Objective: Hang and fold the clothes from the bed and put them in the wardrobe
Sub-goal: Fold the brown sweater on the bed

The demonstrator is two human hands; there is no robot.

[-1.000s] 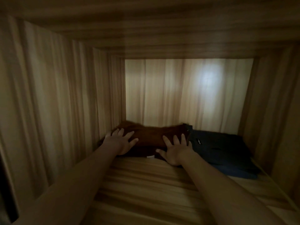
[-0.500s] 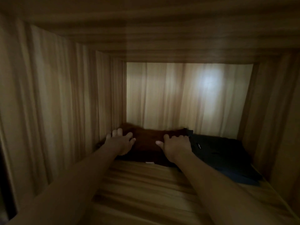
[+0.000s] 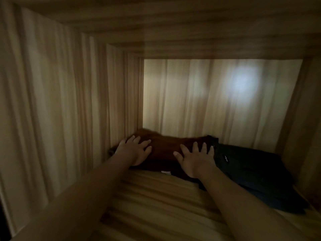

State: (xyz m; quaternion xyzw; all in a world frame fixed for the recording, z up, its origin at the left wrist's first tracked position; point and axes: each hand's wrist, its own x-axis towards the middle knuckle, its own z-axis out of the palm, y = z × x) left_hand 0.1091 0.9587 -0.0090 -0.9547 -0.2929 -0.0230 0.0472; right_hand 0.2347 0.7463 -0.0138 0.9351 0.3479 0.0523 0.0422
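I'm pressing the brown folded garment (image 3: 165,153) down w/ both palms. It's lying at the back-left of the wardrobe shelf (image 3: 156,202), its far edge against the back panel (image 3: 191,101) and its left end up against the left wall (image 3: 60,110).

My left hand (image 3: 133,150) is lying flat on the garment's left end, fingers straight and spread, gripping nothing. My right hand (image 3: 194,159) is doing the same on the right end, fingers splayed, thumb pointing inward, outer fingers reaching almost to the next pile. I'm spreading both wide, I think, to flatten the fold so it isn't springing open, and to square it into the corner, leaving room up front.

A small white tag (image 3: 165,172) is peeking out at the garment's near edge, btwn my wrists.

Just beside it on the right, a dark folded garment (image 3: 251,169) is sitting on the same shelf, touching or slightly overlapping the brown one at the seam; too dim to tell which is on top. It's taking up the right half, running fwd toward the right wall.

So this compartment is holding two folded pieces side by side, nothing stacked above them that I can see. A pale light patch (image 3: 241,82) is glowing on the back panel; the rest is dark and a bit blurred.
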